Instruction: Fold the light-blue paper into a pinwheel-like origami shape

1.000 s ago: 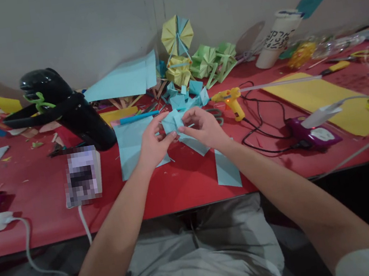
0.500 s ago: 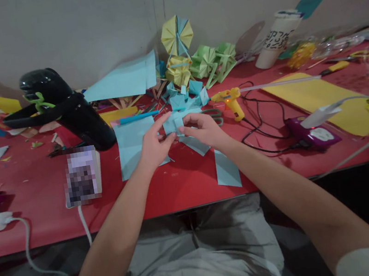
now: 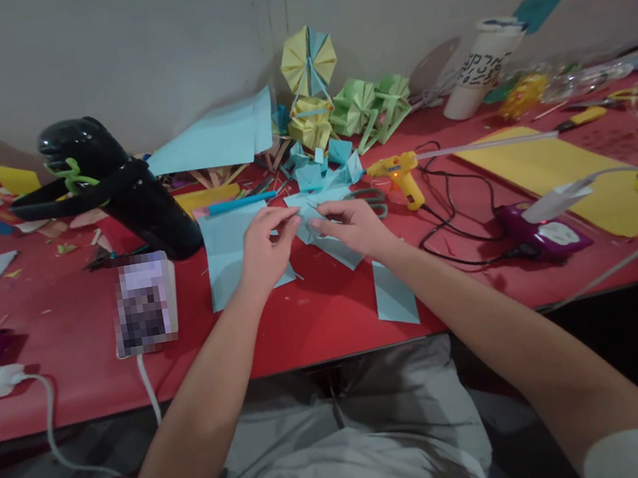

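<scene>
Between my hands is a small piece of folded light-blue paper (image 3: 309,224), held just above the red tabletop. My right hand (image 3: 353,225) pinches its right side between thumb and fingers. At its left edge my left hand (image 3: 271,242) has thumb and fingertips pressed together on the paper. Flat sheets of blue paper (image 3: 231,257) lie under and beside my hands. Beyond the fingertips sits a cluster of folded blue pieces (image 3: 323,167). Grey-handled scissors (image 3: 372,202) rest partly hidden behind my right hand.
A yellow glue gun (image 3: 399,176) lies to the right, its cable running to a purple socket block (image 3: 541,228). A black bottle (image 3: 137,203) leans at the left near a phone (image 3: 144,303). Yellow paper models (image 3: 307,67), green ones (image 3: 374,105) and a white cup (image 3: 479,68) stand at the back.
My left fingertips have drawn together, from spread around the paper to a pinch at its edge. The folded blue piece has turned and is more covered by my fingers.
</scene>
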Tool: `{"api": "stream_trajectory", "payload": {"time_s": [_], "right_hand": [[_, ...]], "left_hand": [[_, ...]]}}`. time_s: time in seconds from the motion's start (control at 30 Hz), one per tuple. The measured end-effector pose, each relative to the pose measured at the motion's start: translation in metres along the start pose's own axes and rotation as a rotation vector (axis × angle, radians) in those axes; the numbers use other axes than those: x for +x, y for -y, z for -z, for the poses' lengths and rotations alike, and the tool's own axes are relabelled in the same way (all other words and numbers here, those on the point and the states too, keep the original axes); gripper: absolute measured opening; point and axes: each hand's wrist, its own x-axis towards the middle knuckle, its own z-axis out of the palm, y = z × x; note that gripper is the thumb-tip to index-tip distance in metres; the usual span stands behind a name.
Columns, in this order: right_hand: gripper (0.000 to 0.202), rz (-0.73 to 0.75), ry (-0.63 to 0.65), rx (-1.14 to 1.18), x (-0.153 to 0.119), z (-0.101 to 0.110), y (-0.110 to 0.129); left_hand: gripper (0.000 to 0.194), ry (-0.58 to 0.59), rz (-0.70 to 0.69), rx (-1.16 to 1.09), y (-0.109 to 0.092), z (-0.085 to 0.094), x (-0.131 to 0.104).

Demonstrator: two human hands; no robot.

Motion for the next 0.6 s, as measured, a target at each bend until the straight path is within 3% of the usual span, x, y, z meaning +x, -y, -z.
{"api": "stream_trajectory", "payload": {"time_s": [0.2,0.43,0.6], "right_hand": [[0.036,-0.012,0.016,0.023,-0.002,0.0,0.004],[0.042,-0.107,-0.026,0.166,0.002,-0.001,-0.009],[0.038,-0.072,-0.008,0.204,0.003,-0.001,-0.013]], "left_hand": [[0.025,0.079,-0.011,-0.016,0.001,-0.001,0.0],[0.024,0.062,-0.051,-0.023,0.0,0.001,0.0],[0.022,0.056,-0.055,-0.049,-0.002,0.001,0.0]]}}
